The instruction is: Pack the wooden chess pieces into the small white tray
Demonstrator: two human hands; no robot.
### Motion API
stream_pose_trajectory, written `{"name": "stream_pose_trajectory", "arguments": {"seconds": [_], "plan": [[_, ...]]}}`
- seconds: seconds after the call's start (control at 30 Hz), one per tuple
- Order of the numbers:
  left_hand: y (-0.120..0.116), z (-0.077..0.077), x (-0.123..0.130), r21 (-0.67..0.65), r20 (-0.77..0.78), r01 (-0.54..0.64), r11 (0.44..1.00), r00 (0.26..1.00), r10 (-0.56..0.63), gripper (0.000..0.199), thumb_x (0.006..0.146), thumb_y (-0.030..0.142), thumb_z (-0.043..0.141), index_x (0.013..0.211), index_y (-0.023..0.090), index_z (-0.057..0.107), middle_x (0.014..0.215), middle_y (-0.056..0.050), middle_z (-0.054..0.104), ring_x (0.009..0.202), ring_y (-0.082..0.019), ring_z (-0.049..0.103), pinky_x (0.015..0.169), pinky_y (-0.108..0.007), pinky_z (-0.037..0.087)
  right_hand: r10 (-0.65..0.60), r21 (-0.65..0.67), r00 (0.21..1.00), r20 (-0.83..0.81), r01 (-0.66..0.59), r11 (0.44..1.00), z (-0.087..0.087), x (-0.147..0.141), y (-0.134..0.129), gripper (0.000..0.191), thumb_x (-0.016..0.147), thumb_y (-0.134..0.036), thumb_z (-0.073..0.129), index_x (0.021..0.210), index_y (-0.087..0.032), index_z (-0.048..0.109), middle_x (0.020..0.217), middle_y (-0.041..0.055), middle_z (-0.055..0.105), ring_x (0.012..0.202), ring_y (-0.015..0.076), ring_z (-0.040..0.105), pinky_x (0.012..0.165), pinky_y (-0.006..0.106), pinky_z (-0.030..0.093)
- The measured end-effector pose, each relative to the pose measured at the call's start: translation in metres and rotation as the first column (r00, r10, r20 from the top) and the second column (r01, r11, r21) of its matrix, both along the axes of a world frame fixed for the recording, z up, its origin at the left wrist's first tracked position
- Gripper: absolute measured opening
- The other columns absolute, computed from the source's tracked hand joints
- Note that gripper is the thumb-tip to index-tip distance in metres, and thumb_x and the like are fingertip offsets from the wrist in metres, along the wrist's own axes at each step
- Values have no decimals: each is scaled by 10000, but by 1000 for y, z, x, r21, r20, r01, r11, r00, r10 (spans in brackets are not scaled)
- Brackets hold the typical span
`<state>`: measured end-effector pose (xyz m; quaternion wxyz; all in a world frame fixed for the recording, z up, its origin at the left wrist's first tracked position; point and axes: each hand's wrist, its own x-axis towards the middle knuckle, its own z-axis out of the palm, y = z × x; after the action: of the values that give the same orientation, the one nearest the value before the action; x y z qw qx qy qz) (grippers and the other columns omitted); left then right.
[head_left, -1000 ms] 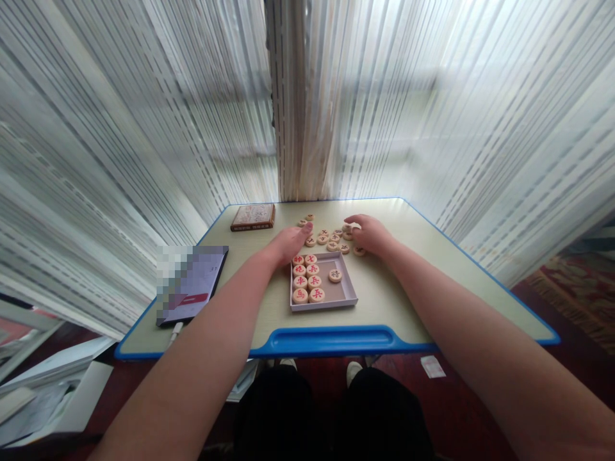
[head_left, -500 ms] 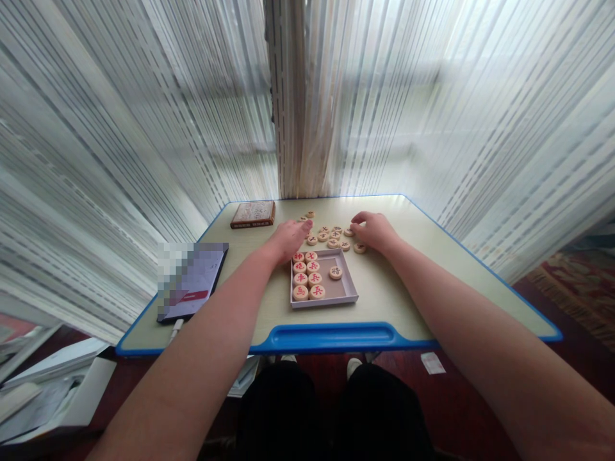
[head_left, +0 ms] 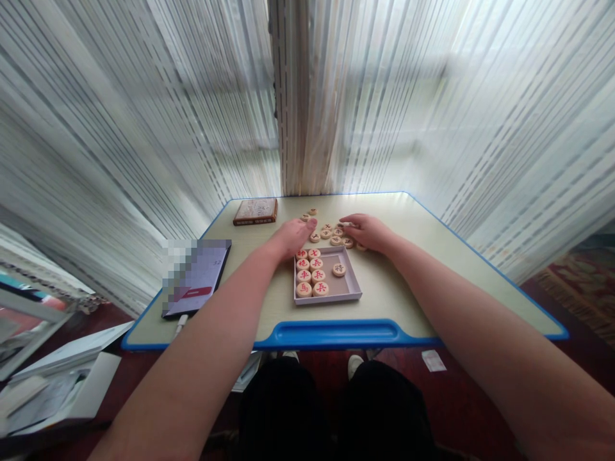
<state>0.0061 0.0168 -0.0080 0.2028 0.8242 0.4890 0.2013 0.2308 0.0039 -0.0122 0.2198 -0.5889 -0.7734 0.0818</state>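
A shallow white box (head_left: 352,298) holds stacked Chinese chess pieces with red characters (head_left: 318,276) along its left side. A single dark-lettered piece (head_left: 339,270) lies toward its right side. Behind the box, several loose pieces (head_left: 326,234) are scattered on the table. My left hand (head_left: 293,237) rests at their left edge, fingers stretched out and nothing visible in it. On the other side, my right hand (head_left: 368,232) reaches over the pieces with its fingers apart, touching or just above them; the hand partly covers some pieces.
A patterned brown box (head_left: 255,211) lies at the table's back left. A tablet (head_left: 199,282) with a white cable (head_left: 180,325) is at the left edge. The table (head_left: 461,294) has a blue rim with a front tray groove (head_left: 336,332). Striped curtains hang behind.
My right hand has moved left over the loose pieces, and some of these sit closer together. My left hand stays almost in place. The view has shifted slightly.
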Motion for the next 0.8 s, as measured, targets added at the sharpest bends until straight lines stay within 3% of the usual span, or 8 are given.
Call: {"name": "stream_pose_trajectory", "arguments": {"seconds": [0.1, 0.23, 0.4, 0.53, 0.67, 0.8], "plan": [[-2, -1, 0, 42, 30, 12, 999, 999, -13, 704, 917, 585, 175, 1081, 106, 664, 1172, -139, 649, 1097, -229, 576, 997, -332, 399, 38, -14, 998, 46, -38, 999, 2, -2, -2, 341, 863, -260, 504, 1139, -175, 685, 1130, 82, 688, 1085, 216, 595, 981, 307, 423], [-6, 0, 0, 26, 127, -39, 999, 991, 35, 650, 915, 576, 213, 1245, 146, 572, 1267, -127, 609, 1183, -233, 538, 1019, -355, 381, -21, -15, 996, 83, 23, 1000, 5, -3, -3, 291, 829, -230, 542, 1061, -192, 713, 1025, 78, 710, 1043, 224, 598, 926, 311, 449], [-3, -1, -1, -31, 96, -19, 999, 995, 22, 695, 909, 586, 181, 993, 133, 701, 1115, -121, 689, 1062, -249, 602, 970, -363, 420, -59, 28, 995, 83, 57, 998, 7, -3, -4, 206, 781, -267, 619, 940, -197, 730, 928, 82, 700, 1024, 235, 578, 899, 326, 455], [1, -5, -1, -9, 85, -21, 1000, 996, 21, 670, 917, 547, 187, 989, 126, 703, 1078, -119, 699, 1019, -234, 615, 948, -353, 432, -68, 75, 998, -6, 68, 995, 14, -6, -11, 196, 763, -210, 615, 926, -179, 720, 890, 76, 690, 898, 210, 601, 822, 321, 476], [3, -5, -2, 38, 34, -17, 999, 999, 15, 645, 922, 520, 192, 975, 132, 705, 1050, -117, 702, 1002, -223, 615, 931, -339, 442, 69, 11, 987, -146, -69, 998, 27, -13, -29, 176, 735, -178, 626, 887, -169, 715, 829, 37, 684, 711, 135, 600, 665, 248, 477], [2, -3, -2, 106, -65, 15, 994, 998, -8, 441, 884, 384, 368, 991, 132, 715, 1086, -107, 694, 1020, -229, 609, 932, -326, 449, 290, -55, 952, -97, -296, 954, 38, -20, -49, 203, 693, -97, 603, 841, -175, 720, 853, 28, 704, 745, 137, 608, 683, 247, 473]]}}
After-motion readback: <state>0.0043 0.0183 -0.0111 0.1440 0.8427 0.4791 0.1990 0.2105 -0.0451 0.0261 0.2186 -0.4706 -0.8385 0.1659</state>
